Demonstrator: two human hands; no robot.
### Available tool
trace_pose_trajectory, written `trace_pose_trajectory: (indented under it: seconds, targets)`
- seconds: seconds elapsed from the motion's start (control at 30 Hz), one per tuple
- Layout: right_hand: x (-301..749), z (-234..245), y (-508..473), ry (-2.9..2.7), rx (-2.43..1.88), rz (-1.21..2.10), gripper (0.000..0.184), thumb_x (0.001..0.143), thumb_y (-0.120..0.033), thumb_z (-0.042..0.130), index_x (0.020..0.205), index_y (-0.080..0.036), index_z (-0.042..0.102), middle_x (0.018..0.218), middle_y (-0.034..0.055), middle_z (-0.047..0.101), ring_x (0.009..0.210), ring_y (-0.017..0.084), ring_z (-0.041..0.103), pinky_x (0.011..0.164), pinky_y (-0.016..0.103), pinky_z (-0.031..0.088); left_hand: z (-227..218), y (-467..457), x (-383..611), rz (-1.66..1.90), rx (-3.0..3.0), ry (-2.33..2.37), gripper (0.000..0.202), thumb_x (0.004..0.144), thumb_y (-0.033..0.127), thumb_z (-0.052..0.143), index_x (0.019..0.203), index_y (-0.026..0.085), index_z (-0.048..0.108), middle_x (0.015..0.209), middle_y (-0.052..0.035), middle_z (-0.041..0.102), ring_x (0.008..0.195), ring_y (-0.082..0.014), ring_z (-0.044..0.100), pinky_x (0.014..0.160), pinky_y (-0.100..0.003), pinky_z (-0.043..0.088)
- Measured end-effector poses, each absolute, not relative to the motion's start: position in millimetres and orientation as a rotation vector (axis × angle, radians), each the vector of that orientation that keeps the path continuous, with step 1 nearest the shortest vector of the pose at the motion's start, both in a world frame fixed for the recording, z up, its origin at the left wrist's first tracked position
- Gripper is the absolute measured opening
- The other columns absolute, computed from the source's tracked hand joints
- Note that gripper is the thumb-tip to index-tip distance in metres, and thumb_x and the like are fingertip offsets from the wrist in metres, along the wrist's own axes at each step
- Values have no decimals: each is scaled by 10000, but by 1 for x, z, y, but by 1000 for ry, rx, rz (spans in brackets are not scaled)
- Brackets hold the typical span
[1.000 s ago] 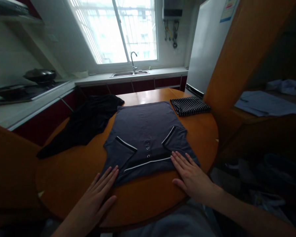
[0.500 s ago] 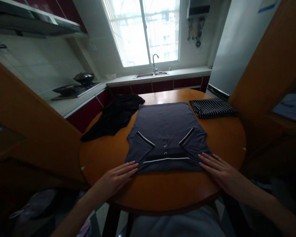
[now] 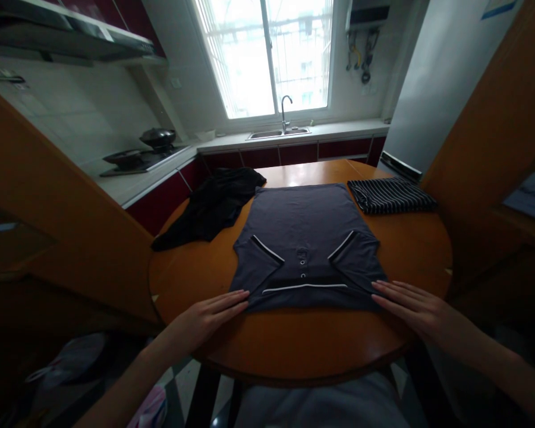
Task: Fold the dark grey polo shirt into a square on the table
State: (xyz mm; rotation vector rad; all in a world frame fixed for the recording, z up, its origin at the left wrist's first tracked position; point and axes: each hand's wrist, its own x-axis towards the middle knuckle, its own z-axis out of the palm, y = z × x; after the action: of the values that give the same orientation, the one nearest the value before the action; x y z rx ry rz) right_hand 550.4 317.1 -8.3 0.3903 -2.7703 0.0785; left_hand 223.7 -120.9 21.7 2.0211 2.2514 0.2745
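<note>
A dark grey polo shirt lies spread on the round wooden table, its collar end towards me and its sleeves folded inward. White-edged black bands trim the collar and both sleeve ends, and small buttons show in the middle. My left hand rests with fingers stretched out on the near left corner of the shirt. On the near right corner, the fingertips of my right hand touch the cloth, also flat and stretched out. Neither hand grips the fabric.
A crumpled black garment lies at the table's left. At the far right is a folded black-and-white striped cloth. Beyond the table are a sink, a hob with a pan, and a fridge on the right.
My right hand has slid slightly outward to the right along the shirt's corner. My left hand stays nearly in place. The whole view has shifted a little.
</note>
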Motion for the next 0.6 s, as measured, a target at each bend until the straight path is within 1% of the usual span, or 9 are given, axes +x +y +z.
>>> trace_pose_trajectory:
  seconds: [0.07, 0.17, 0.3, 0.43, 0.6]
  targets:
    - [546, -11, 322, -2745, 458, 102, 608, 976, -68, 387, 1533, -312, 359, 1531, 33, 451, 1380, 185, 466, 1112, 383, 453, 20, -118, 220, 341, 2082, 2247, 519, 1027, 124, 371, 1472, 377, 457, 1518, 38, 476, 1340, -159, 516, 1134, -323, 425]
    - [539, -17, 330, -2725, 562, 158, 540, 999, -112, 403, 1513, -277, 412, 1508, 62, 480, 1371, 206, 478, 1111, 402, 459, 17, -114, 215, 474, 2182, 2209, 455, 1041, 160, 393, 1446, 330, 510, 1456, -6, 554, 1300, -172, 560, 1102, -317, 465]
    - [535, -22, 337, -2707, 569, 296, 513, 1002, -106, 403, 1483, -274, 465, 1465, 64, 533, 1330, 195, 522, 1094, 367, 478, 13, -111, 211, 621, 2224, 2168, 411, 1033, 148, 418, 1391, 280, 570, 1374, -44, 628, 1258, -188, 599, 1060, -317, 509]
    - [538, -21, 337, -2685, 538, 407, 478, 1011, -127, 403, 1459, -260, 502, 1438, 70, 559, 1303, 197, 548, 1074, 345, 496, 10, -112, 210, 735, 2222, 2132, 389, 1024, 124, 421, 1340, 256, 607, 1319, -57, 666, 1218, -181, 630, 1026, -301, 534]
    - [546, -10, 331, -2702, 478, 561, 449, 1002, -152, 432, 1423, -255, 552, 1392, 66, 598, 1268, 212, 575, 1052, 334, 511, 14, -118, 216, 798, 2145, 2151, 363, 1018, 140, 430, 1289, 240, 649, 1271, -71, 694, 1169, -189, 662, 999, -293, 549]
